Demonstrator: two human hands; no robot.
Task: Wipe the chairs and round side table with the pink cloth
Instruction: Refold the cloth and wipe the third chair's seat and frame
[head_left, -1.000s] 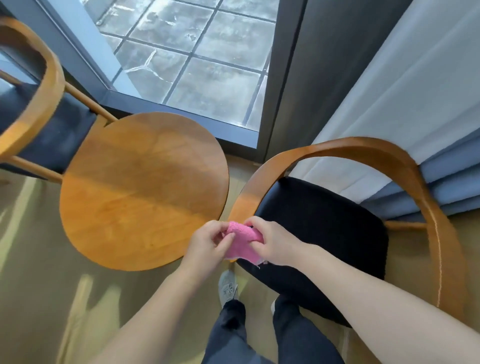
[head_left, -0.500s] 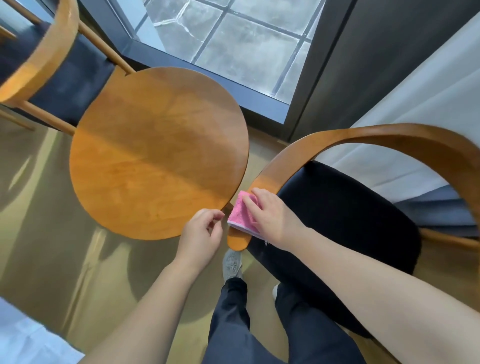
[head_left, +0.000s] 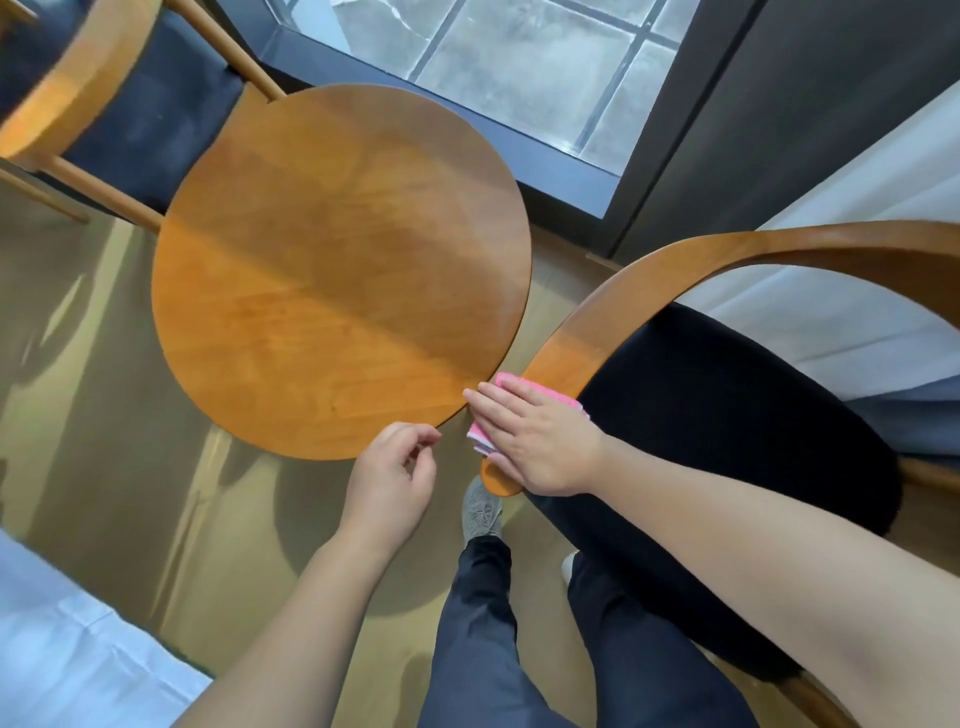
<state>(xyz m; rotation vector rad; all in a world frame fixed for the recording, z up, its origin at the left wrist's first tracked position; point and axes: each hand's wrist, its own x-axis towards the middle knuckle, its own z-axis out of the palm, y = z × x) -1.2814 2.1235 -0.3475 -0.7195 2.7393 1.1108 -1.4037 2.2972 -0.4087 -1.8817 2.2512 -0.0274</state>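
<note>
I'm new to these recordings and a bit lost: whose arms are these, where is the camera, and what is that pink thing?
There is no machine here. A person wears a wide-angle camera on the head, so you look down along their own bare arms, legs and a grey shoe.

The right hand lies flat on a folded pink cloth, pressing it onto the front end of the curved wooden armrest of a chair with a black seat. That is wiping.

The left hand holds nothing; its fingers are loosely curled, just in front of the round side table. The tabletop is bare wood.

A second chair of the same kind stands at the far left of the table. Behind are a window and a pale curtain.
</note>
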